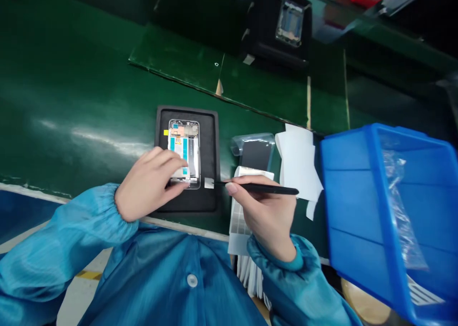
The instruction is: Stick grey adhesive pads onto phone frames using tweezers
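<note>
Phone frame point(184, 149) lying back-up on black rubber mat point(209, 149), tweezers in play

Left hand point(150, 183) rests open across the frame's lower end, fingers pressing down, no grip. Right hand point(265, 216) pinches black tweezers point(265, 188), tip at small white tab point(209, 183) just beside the frame. Label sheet point(238, 226) sits under right hand; blue plastic bin point(343, 197) further right, on green bench point(71, 101).

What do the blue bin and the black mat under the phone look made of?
The blue bin looks like moulded plastic: glossy, with smooth, evenly coloured walls. The black mat seems to be matte rubber or foam, dull and unreflective with a raised rim, though the look can't settle which.
</note>
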`<state>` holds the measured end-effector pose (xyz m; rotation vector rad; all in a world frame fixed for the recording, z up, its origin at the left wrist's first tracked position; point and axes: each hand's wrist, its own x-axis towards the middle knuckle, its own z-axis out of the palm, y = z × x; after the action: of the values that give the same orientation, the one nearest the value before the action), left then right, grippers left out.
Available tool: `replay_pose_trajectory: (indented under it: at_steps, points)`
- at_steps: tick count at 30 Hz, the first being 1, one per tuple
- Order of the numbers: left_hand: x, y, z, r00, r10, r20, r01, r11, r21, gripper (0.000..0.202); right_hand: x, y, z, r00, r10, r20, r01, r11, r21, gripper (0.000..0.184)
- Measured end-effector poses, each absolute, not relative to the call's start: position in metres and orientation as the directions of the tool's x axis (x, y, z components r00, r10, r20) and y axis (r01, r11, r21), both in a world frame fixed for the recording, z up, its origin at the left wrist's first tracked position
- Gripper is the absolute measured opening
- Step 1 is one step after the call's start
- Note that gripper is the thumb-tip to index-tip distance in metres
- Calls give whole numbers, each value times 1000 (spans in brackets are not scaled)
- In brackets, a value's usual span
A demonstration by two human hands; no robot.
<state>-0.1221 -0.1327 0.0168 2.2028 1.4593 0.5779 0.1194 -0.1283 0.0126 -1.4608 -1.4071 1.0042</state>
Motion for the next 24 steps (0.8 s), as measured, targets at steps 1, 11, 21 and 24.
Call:
replay_pose_trajectory:
  at_steps: [1, 11, 21, 24]
  points:
    - [-126, -134, 14, 423, 901, 99, 780, -417, 467, 27, 114, -122, 12, 53, 999, -4, 315, -21, -949, 12]
    - [-118, -146, 1, 535, 826, 177, 739, -559, 376, 19, 54, -67, 5, -21, 991, -129, 260, -120, -958, 13]
    - [-137, -136, 0, 240, 945, 223, 897, -303, 321, 38, 46, -57, 4, -52, 984, -171, 332, -145, -932, 13]
    - [-134, -135, -1, 237, 945, 225, 905, -300, 303, 37, 45, -57, 4, -39, 986, -161, 353, -137, -926, 13]
